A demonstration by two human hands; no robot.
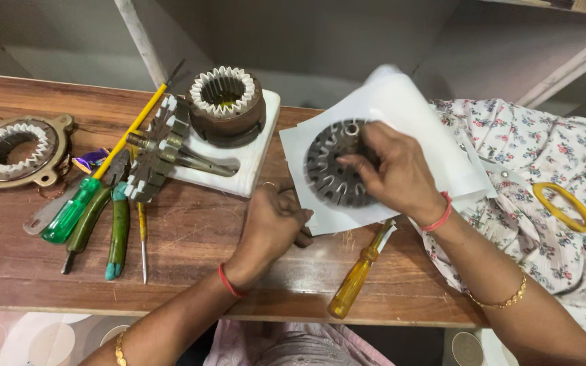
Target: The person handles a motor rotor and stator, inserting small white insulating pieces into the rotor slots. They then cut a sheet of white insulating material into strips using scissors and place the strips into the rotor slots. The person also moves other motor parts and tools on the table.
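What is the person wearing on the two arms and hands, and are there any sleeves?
Both forearms are bare; no sleeves show. The left hand has a red band at the wrist and a gold bangle further up the arm. The right hand has a red band at the wrist and a gold chain bracelet further up the forearm.

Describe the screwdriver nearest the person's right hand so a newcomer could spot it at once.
Start at the white paper sheet on the wooden bench, where the right hand presses a slotted metal disc. Just below the sheet's near edge lies the screwdriver. Its handle is clear amber yellow, unlike the green-handled tools far left.
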